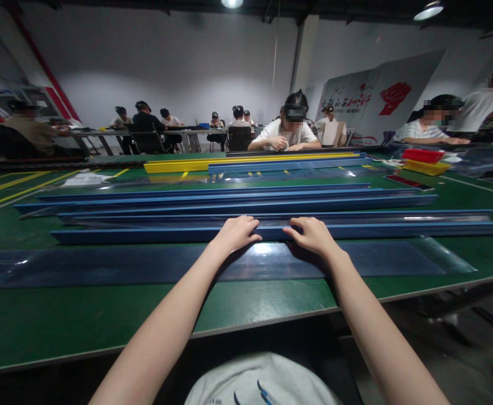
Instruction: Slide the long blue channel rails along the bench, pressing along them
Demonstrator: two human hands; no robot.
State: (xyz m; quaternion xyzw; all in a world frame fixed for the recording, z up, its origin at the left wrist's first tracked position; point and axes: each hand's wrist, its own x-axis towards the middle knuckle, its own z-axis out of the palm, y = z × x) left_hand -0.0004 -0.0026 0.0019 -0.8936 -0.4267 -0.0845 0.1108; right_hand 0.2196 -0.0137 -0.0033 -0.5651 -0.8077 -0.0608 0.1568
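Both hands rest at the near long blue channel (381, 231), which lies across the green table (271, 304). My left hand (236, 232) curls over its near wall left of the middle, thumb on the front side and fingers over the top edge. My right hand (311, 233) grips the same wall a little to the right in the same way. Between the hands a short stretch of blue wall shows. Closer to me lies a flat strip in clear film (123, 264), passing below my wrists.
Behind are more blue channels (179, 206), a yellow channel (174, 166), a red tray (423, 155) on a yellow tray (426, 167), and a dark flat device (408, 182). A person (288, 132) sits opposite; several others sit farther back. The table's front edge is near me.
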